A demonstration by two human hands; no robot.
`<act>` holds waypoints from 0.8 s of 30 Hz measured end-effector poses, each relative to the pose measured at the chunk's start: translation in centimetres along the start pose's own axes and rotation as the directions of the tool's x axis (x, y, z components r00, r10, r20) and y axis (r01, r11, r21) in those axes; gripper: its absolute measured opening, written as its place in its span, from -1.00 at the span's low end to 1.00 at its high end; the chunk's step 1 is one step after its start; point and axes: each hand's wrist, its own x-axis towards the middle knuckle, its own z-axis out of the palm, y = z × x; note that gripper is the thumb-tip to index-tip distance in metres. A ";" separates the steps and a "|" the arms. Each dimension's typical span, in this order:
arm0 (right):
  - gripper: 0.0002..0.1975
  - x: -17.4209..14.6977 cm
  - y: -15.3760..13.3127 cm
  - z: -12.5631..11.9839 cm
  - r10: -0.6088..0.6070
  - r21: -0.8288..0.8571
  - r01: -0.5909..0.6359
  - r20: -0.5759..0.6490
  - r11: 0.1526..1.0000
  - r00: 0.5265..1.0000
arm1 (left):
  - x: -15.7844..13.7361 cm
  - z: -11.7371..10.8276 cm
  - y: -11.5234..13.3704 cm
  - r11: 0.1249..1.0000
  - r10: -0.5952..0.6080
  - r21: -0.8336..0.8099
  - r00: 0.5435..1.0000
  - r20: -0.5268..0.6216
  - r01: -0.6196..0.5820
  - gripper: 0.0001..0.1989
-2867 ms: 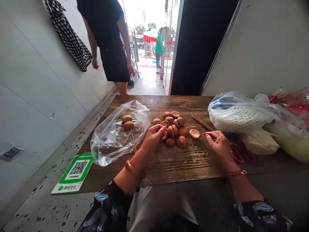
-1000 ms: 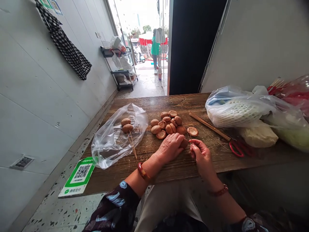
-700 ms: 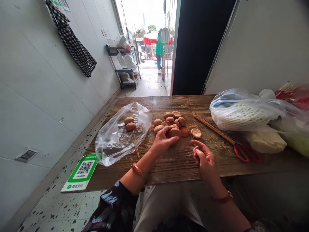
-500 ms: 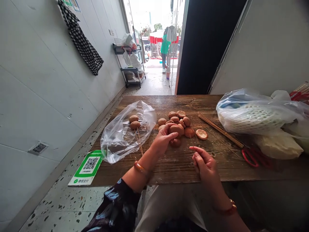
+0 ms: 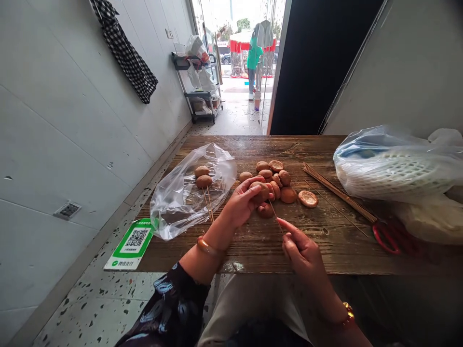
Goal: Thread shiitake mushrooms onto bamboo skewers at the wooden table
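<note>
My left hand [image 5: 243, 202] is closed round a brown mushroom cap [image 5: 259, 192], held above the table. Between the fingers of my right hand [image 5: 301, 246] is a thin wooden skewer [image 5: 276, 215], its far end meeting the held mushroom's edge; whether the tip is inside I cannot tell. Several loose mushrooms [image 5: 288, 195] lie heaped just beyond my left hand, and one [image 5: 308, 198] rests with its pale underside up. To the left, two mushrooms [image 5: 203, 181] on skewers lie on a clear plastic bag [image 5: 170, 212].
On the right of the wooden table [image 5: 253, 250] lie a bundle of skewers [image 5: 340, 193], red-handled scissors [image 5: 386, 237] and a filled plastic bag [image 5: 387, 168]. A green QR-code card [image 5: 132, 243] sits at the front left corner. Beyond stand a cart [image 5: 198, 91] and a person [image 5: 254, 55] outside.
My left hand has turned the mushroom and brought it slightly nearer. My right hand has angled the skewer up to the mushroom's edge. The view has shifted slightly.
</note>
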 end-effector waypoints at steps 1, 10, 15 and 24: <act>-0.54 0.0 -0.1 0.0 -0.007 -0.016 0.007 -0.004 1.000 1.000 | 0.1 0.0 0.0 1.000 -0.001 -0.005 1.000 -0.005 0.001 -0.53; -0.57 0.2 -0.2 0.1 -0.073 -0.134 0.066 -0.045 0.989 0.996 | -0.1 0.7 0.1 1.000 -0.007 -0.002 0.999 -0.035 0.007 -0.58; -0.58 0.3 -0.6 0.3 -0.102 -0.151 0.092 -0.059 0.984 0.993 | -0.1 0.7 0.0 0.999 0.004 -0.037 1.000 -0.025 -0.005 -0.60; -0.54 0.3 -0.7 0.3 -0.131 -0.223 0.119 -0.041 0.967 0.991 | -0.2 0.6 -0.1 0.998 0.020 -0.053 1.000 -0.017 -0.021 -0.63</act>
